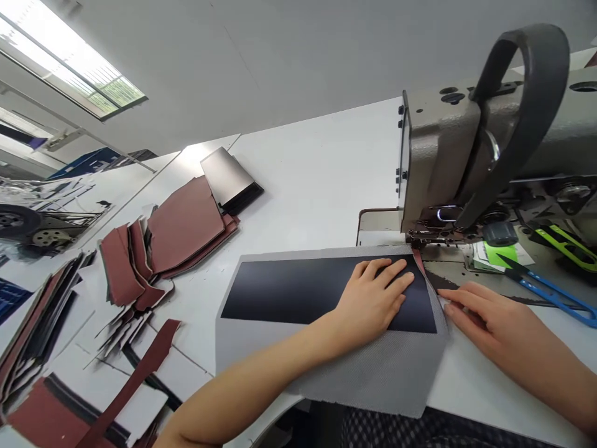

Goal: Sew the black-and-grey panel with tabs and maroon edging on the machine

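A grey mesh fabric sheet (364, 379) lies on the white table, with a dark rectangular panel (280, 289) on top of it. My left hand (373, 298) rests flat on the panel's right part, fingers spread. At the sheet's right edge my right hand (489, 320) pinches the fabric between thumb and forefinger. A thin reddish strip (418, 258) runs along that edge, up to the sewing machine (443, 155). The sheet's upper right corner sits at the needle area, where the machine head hides the exact contact.
Blue thread snips (550, 292) and green-yellow snips (566, 246) lie right of the needle area, near green and white paper pieces (501, 255). Stacked maroon pieces (186, 227) and a block of dark shiny panels (228, 177) lie left. More cut pieces (51, 410) fill the lower left.
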Available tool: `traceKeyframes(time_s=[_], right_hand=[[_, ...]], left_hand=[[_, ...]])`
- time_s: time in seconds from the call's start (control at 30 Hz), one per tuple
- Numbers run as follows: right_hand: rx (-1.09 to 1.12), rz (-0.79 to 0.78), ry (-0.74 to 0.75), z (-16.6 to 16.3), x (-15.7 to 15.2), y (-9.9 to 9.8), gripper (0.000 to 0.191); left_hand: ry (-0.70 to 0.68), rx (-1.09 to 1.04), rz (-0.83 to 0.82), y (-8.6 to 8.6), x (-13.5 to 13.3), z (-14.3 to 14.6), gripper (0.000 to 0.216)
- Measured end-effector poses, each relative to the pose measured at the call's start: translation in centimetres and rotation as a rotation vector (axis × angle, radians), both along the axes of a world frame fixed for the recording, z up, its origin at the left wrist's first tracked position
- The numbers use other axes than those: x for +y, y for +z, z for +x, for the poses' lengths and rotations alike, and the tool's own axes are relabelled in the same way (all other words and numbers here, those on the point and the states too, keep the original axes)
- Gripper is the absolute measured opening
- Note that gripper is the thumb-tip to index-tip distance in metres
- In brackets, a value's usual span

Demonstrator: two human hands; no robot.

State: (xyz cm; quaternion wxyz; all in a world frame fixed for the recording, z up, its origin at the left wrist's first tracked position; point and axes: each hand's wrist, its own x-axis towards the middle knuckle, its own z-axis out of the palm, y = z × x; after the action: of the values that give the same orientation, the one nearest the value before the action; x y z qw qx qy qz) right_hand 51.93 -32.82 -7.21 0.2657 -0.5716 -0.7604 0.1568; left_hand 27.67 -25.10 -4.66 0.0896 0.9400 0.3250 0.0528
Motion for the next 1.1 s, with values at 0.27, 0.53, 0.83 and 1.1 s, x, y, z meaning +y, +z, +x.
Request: traceKeyframes(time_s=[0.27, 0.53, 0.83, 1.1], right_hand=[[0.049, -0.022, -0.14, -2.6, -1.5, 0.3, 0.025], [0.019, 0.131, -0.189, -3.8, -2.3, 1.1, 0.028], [-0.229, 0.295, -0.1, -4.7, -2.4, -0.6, 0.025], [-0.242, 0.267, 0.055, -3.0, -1.3, 0.0, 0.026]], left_hand=[[-0.003, -0.103, -0.04, -1.7, -0.9, 0.2, 0.051], [0.012, -0.064, 0.007, -1.9, -1.3, 0.8, 0.047], [-0.044, -0.012, 0.02, -1.5, -1.1, 0.6, 0.043], [-0.096, 0.064, 0.028, -1.3, -1.4, 1.0, 0.055]])
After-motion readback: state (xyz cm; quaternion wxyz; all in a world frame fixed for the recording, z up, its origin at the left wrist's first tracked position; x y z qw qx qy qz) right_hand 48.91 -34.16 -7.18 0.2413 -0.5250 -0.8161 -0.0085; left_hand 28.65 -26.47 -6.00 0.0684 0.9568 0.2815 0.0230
